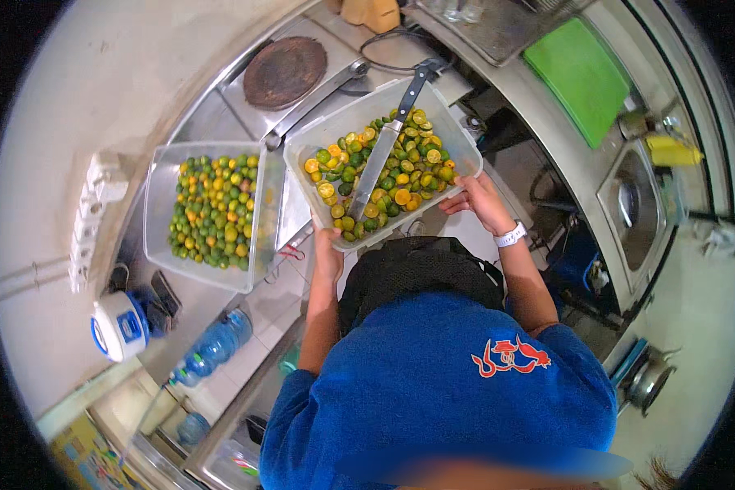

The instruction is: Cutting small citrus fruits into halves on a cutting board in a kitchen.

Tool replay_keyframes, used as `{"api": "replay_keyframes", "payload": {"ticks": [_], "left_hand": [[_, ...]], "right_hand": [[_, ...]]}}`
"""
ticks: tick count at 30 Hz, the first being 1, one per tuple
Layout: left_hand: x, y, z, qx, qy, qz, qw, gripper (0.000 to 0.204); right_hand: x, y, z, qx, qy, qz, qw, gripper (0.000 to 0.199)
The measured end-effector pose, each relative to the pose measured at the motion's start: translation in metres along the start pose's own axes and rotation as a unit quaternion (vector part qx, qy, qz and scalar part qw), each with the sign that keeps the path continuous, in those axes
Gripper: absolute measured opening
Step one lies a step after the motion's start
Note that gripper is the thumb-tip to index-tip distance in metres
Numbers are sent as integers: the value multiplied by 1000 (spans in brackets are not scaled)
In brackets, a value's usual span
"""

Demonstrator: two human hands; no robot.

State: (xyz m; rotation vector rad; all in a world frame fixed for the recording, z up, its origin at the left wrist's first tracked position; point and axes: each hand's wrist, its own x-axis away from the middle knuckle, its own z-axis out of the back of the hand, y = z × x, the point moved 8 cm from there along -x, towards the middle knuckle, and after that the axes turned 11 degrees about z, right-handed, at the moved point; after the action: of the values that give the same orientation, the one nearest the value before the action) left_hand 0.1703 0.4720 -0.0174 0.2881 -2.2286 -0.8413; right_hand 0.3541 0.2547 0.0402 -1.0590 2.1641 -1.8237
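The clear plastic tub of halved green and yellow citrus fruit is held up in front of the person's chest, above the gap between the worktop and the body, tilted slightly. The left hand grips the near-left corner, fingers clamped around the rim; the right hand holds the near-right edge, fingers closed under and against the wall.

A long knife lies loose on top of the fruit, its dark handle overhanging the far rim, away from the fingers, blade pointing back toward the left hand.

Risk noted: the knife is unsecured. Any further tilt could let it slide, either off the far rim or blade-first toward the left fingers. The tub is full and held only at two near points; a flexing wall may slip the grip and spill fruit.

Beyond the left fingers, a second clear tub of whole fruit sits on the worktop; a round dark burner plate lies farther off.
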Motion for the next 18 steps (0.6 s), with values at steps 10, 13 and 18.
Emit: {"api": "replay_keyframes", "payload": {"ticks": [10, 13, 18], "left_hand": [[10, -13, 19, 62, 48, -21, 997, 43], [3, -18, 30, 71, 89, -10, 993, 44], [-12, -21, 42, 87, 73, -103, 988, 46]], "right_hand": [[-37, 21, -18, 47, -69, -22, 996, 52], [-45, 22, -20, 84, -80, -25, 993, 47], [-64, 28, -4, 173, -89, -65, 979, 51]]}}
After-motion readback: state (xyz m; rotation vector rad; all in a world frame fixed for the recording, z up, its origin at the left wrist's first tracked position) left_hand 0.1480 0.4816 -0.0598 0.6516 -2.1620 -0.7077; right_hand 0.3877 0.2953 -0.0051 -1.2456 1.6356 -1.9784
